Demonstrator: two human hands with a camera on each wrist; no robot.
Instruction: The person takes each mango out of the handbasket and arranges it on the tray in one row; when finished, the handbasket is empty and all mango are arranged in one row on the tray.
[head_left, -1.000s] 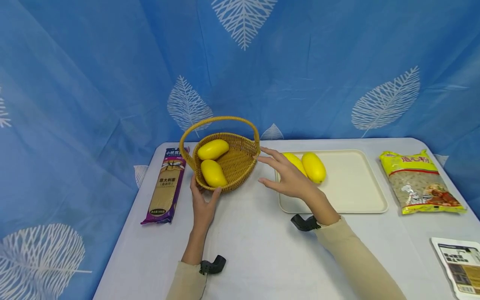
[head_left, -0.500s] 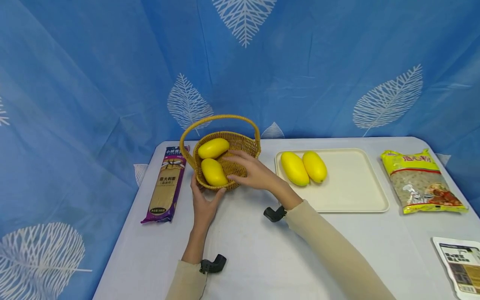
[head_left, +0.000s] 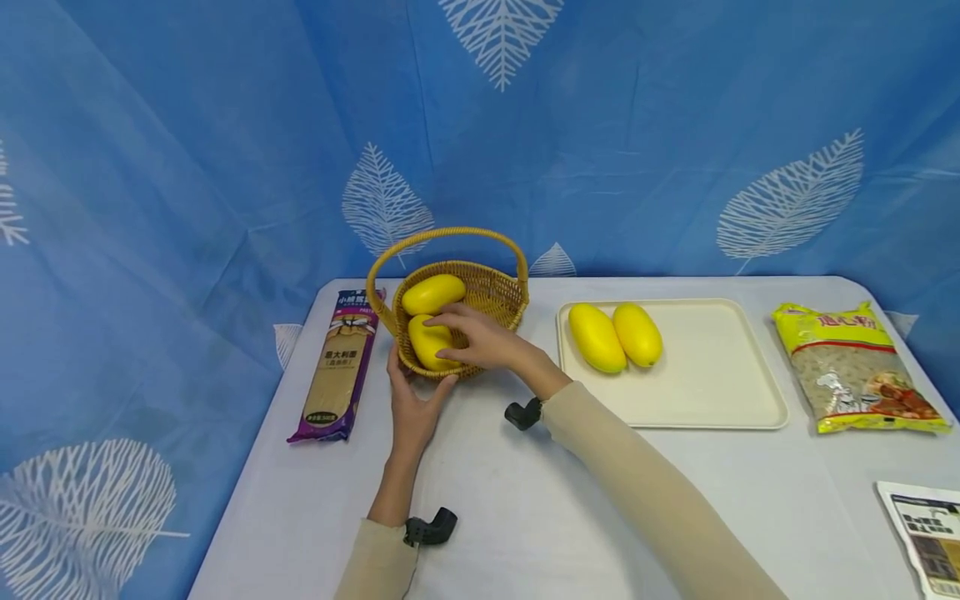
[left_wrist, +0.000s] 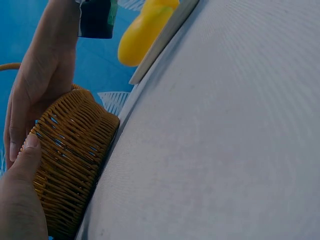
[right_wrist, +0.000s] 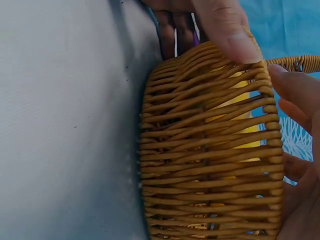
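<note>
A wicker basket (head_left: pixel 501 293) with a tall arched handle stands at the back left of the table, two yellow mangoes inside. My left hand (head_left: pixel 415 412) grips its near left side. In the left wrist view the left thumb (left_wrist: pixel 31 150) lies at the rim of the woven wall (left_wrist: pixel 75 155). Reaching in over the near right rim, my right hand (head_left: pixel 487 340) grips the front mango (head_left: pixel 427 340) between thumb and fingers. The other mango (head_left: pixel 433 293) lies just behind it. In the right wrist view the wicker wall (right_wrist: pixel 210 145) hides most of the held fruit.
Right of the basket is a cream tray (head_left: pixel 708 367) with two more mangoes (head_left: pixel 597 337) at its left end. A spaghetti packet (head_left: pixel 337 367) lies left of the basket. A yellow-edged pasta bag (head_left: pixel 858 367) and a white packet (head_left: pixel 926 533) lie far right.
My right hand has moved left from beside the tray into the basket and taken hold of the front mango. The left hand has kept its grip on the basket.
</note>
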